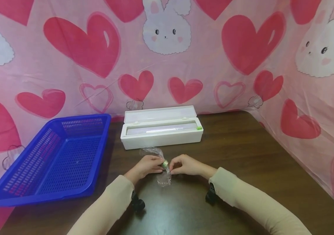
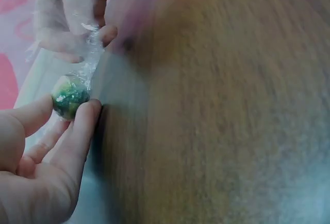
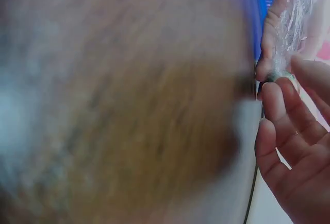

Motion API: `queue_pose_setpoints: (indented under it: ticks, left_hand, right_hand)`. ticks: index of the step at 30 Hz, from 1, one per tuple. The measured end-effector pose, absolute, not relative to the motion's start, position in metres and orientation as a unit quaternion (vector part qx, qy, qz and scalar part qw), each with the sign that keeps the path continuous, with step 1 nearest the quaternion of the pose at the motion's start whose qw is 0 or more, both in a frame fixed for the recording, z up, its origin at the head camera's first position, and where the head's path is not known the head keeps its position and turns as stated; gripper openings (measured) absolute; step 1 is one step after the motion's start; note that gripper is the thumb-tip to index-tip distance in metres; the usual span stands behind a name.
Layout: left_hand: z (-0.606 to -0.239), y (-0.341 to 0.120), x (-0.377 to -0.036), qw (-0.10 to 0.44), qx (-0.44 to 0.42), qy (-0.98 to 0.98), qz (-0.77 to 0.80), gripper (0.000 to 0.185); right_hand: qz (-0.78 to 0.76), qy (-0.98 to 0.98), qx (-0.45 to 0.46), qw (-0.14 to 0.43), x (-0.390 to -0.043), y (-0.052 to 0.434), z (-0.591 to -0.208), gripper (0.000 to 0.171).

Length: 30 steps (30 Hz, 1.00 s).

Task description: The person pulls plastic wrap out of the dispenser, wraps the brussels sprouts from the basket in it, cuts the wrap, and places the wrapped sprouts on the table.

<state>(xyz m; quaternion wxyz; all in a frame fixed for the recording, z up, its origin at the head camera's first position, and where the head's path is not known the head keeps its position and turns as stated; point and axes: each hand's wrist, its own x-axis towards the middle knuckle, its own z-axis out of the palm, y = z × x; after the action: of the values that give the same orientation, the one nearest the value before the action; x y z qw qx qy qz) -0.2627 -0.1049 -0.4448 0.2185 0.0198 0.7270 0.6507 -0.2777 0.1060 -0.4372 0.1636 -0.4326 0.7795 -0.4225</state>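
A small green ball (image 1: 165,164) wrapped in clear plastic film (image 1: 164,179) is held just above the dark wooden table (image 1: 243,156), in front of me. My left hand (image 1: 159,165) pinches the ball (image 2: 67,96) between thumb and fingers (image 2: 85,116). My right hand (image 1: 173,167) meets it from the other side and pinches the twisted film (image 2: 90,54) next to the ball. In the right wrist view the film (image 3: 295,23) stands up crumpled above the right hand's fingers (image 3: 276,100). Loose film trails toward the box and down onto the table.
A white cling-film dispenser box (image 1: 161,130) stands with its lid up just behind the hands. A blue perforated basket (image 1: 55,156) sits at the left. Pink heart-and-bunny cloth (image 1: 243,65) closes in the back and right sides.
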Motion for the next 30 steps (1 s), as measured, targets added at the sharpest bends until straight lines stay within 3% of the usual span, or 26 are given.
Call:
queue_pose_setpoints:
  ticks: [10, 19, 30]
  left_hand:
    - [-0.447, -0.105, -0.264, 0.237, -0.009, 0.706, 0.667, 0.037]
    - [-0.447, -0.105, -0.263, 0.236, -0.002, 0.713, 0.661, 0.029]
    - [-0.445, -0.103, -0.259, 0.201, 0.001, 0.700, 0.685, 0.024]
  right_hand:
    - [-0.328, 0.799, -0.482, 0.145, -0.273, 0.102, -0.433, 0.027]
    - [-0.384, 0.800, -0.434, 0.154, -0.274, 0.096, -0.433, 0.004]
    - [-0.490, 0.791, -0.322, 0.175, -0.273, 0.088, -0.432, 0.011]
